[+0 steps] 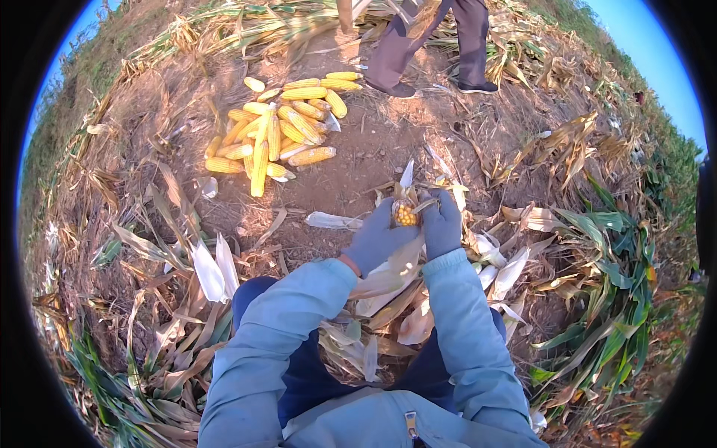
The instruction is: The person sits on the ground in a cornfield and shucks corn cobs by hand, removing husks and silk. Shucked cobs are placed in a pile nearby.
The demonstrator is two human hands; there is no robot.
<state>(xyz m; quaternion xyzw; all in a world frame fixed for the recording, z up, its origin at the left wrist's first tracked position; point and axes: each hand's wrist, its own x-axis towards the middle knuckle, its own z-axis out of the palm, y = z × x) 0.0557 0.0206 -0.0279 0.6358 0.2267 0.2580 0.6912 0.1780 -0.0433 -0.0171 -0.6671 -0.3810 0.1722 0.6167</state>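
Both my hands wear grey gloves and meet in front of me, a little right of the middle of the head view. My left hand (382,238) is closed around a small corn cob (405,214) with yellow kernels showing and dry husk at its far end. My right hand (442,224) grips the dry husk (421,203) at the cob's right side; its fingertips are partly hidden. Pale husks (387,274) lie beneath my hands and between my knees. Beyond my left hand, a pile of husked yellow corn cobs (302,124) rests on the soil.
Another person (470,45), seen by legs and shoes, stands beyond the pile, near cut corn stalks (252,33). White husks (208,271) lie by my left knee. Green and dry corn leaves (627,302) are heaped at the right, with more (106,386) at the lower left.
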